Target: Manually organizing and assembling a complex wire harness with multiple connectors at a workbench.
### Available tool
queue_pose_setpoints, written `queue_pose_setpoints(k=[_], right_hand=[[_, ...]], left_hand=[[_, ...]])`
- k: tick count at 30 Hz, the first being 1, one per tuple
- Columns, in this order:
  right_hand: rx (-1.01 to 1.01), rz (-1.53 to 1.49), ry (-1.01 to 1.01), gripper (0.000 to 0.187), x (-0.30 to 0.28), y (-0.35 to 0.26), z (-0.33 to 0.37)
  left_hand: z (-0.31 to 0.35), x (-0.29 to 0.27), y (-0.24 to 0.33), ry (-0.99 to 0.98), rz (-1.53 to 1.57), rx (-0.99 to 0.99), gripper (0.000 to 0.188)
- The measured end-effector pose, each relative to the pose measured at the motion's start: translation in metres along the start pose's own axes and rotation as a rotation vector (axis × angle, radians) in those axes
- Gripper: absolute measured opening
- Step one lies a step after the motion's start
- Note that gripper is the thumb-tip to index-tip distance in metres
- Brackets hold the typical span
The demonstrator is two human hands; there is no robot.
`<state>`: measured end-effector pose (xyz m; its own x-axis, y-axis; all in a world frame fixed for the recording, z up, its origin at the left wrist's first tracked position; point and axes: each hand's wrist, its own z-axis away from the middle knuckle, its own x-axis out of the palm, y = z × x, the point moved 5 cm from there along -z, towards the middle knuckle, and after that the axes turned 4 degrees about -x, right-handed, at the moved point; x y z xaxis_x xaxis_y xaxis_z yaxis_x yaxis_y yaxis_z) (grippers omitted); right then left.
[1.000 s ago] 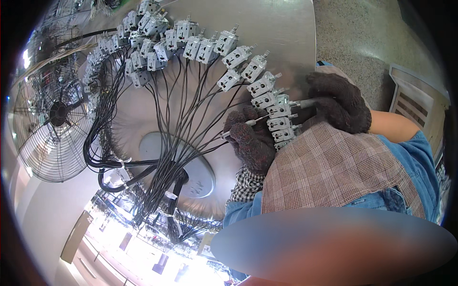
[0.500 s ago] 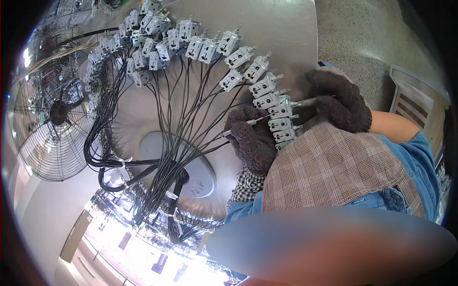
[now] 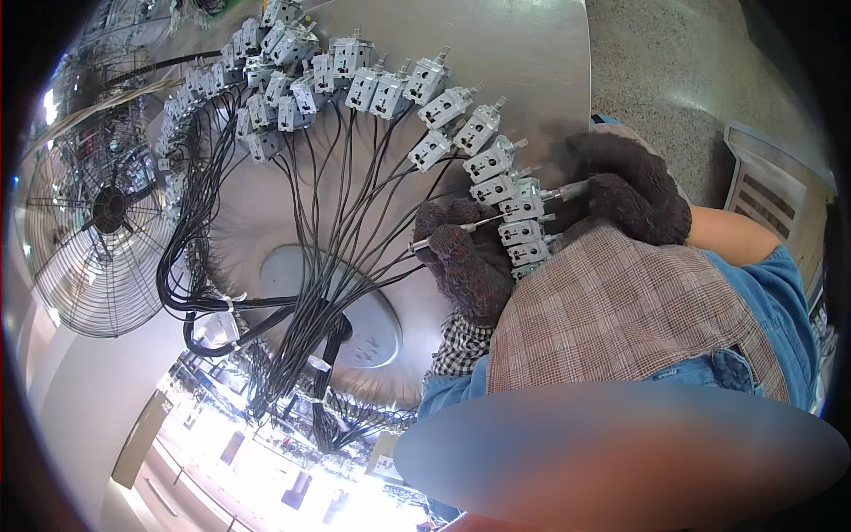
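Note:
Both of my hands wear dark brown knitted gloves. My left hand [image 3: 465, 262] is closed on a slim silvery rod [image 3: 420, 246] with a thin tip, which points at a row of pale grey metal blocks. My right hand [image 3: 634, 191] is closed around a metal stem [image 3: 574, 190] in line with one grey block [image 3: 523, 200]; its inner fingers are partly hidden. More grey blocks [image 3: 477, 129], with holes and short pegs, form a long curved row. Black cables [image 3: 310, 213] run from many of them to a thick bundle [image 3: 330, 328].
The blocks lie on a shiny metal table [image 3: 523, 53] with an oval plate [image 3: 377, 332] on it. A wire-caged fan [image 3: 108, 211] stands at the left. Speckled floor [image 3: 656, 62] and a slatted grey frame [image 3: 767, 199] are at the right.
The left hand and its rod have shifted very slightly left. My right hand has hardly moved, and more of the metal stem shows beside its fingers. The blocks stay put.

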<state>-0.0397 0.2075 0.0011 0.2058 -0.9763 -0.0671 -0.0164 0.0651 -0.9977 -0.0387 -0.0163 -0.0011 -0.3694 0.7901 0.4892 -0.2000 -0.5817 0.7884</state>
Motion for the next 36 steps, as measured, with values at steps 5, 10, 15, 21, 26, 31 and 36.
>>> queue_pose_setpoints(k=[5, 10, 15, 21, 26, 31, 36], right_hand=[[0.136, -0.139, 0.015, 0.028, 0.001, -0.001, 0.001], [-0.065, -0.053, -0.07, 0.026, 0.001, 0.007, 0.004], [0.132, -0.099, -0.118, 0.034, 0.004, 0.006, 0.001], [0.187, -0.253, -0.201, 0.036, 0.007, 0.018, 0.008], [-0.013, -0.108, -0.23, 0.035, 0.006, 0.013, 0.007], [-0.019, -0.202, -0.173, 0.035, 0.007, 0.017, 0.012], [-0.103, 0.054, -0.178, 0.036, 0.001, 0.0, 0.001]], left_hand=[[-0.001, 0.004, 0.002, -0.044, -0.036, 0.009, 0.043], [-0.001, 0.005, -0.001, -0.236, 0.099, 0.019, 0.041], [0.002, 0.006, 0.0, -0.066, -0.025, 0.012, 0.04], [-0.001, 0.002, 0.0, -0.053, -0.063, -0.021, 0.042], [-0.001, 0.001, -0.001, -0.056, -0.068, -0.036, 0.044], [0.0, 0.003, -0.001, -0.083, -0.01, -0.011, 0.048], [0.003, 0.001, -0.001, -0.012, -0.021, 0.016, 0.046]])
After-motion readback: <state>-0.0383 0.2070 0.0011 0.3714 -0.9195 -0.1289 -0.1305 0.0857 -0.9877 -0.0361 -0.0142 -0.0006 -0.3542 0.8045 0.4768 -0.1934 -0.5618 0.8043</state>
